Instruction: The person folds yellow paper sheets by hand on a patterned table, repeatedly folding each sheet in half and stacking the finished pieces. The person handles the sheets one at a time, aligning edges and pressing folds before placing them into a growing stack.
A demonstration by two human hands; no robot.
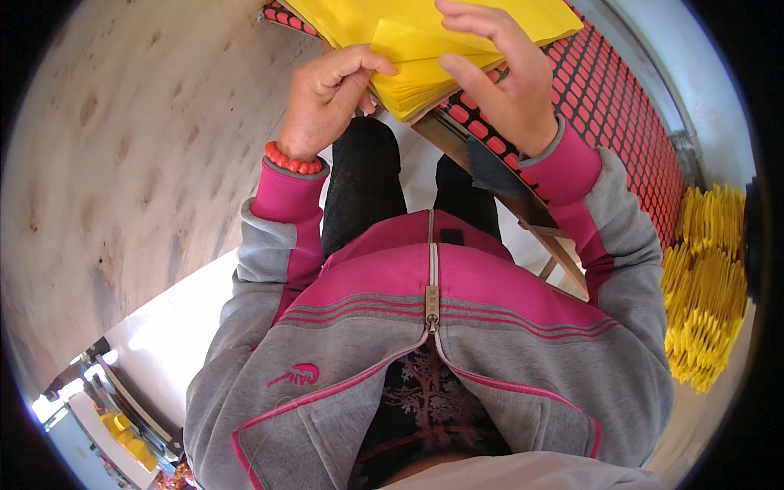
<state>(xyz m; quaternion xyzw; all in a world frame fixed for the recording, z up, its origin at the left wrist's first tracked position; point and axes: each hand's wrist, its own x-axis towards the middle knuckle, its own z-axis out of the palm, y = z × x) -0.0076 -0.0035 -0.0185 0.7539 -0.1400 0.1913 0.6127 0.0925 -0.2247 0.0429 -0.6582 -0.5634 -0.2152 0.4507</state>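
Note:
A thick stack of thin yellow sheets [406, 96] lies at the top of the view, one corner pointing toward me. Whether they are paper or cloth I cannot tell. At the stack's near left side, my left hand [327, 96] pinches the folded-up corner of the top sheet [412, 41] between thumb and fingers. A red beaded bracelet [292, 160] circles that wrist. Over the right part of the stack hovers my right hand [514, 82], its thumb and fingers spread with nothing between them.
Beneath the stack is a table with a red-and-black patterned cover [629, 106] and a wooden frame [531, 214]. A large wooden board [131, 155] fills the left side. Piled yellow bundles [706, 286] stand at the far right. Yellow items [126, 439] sit at lower left.

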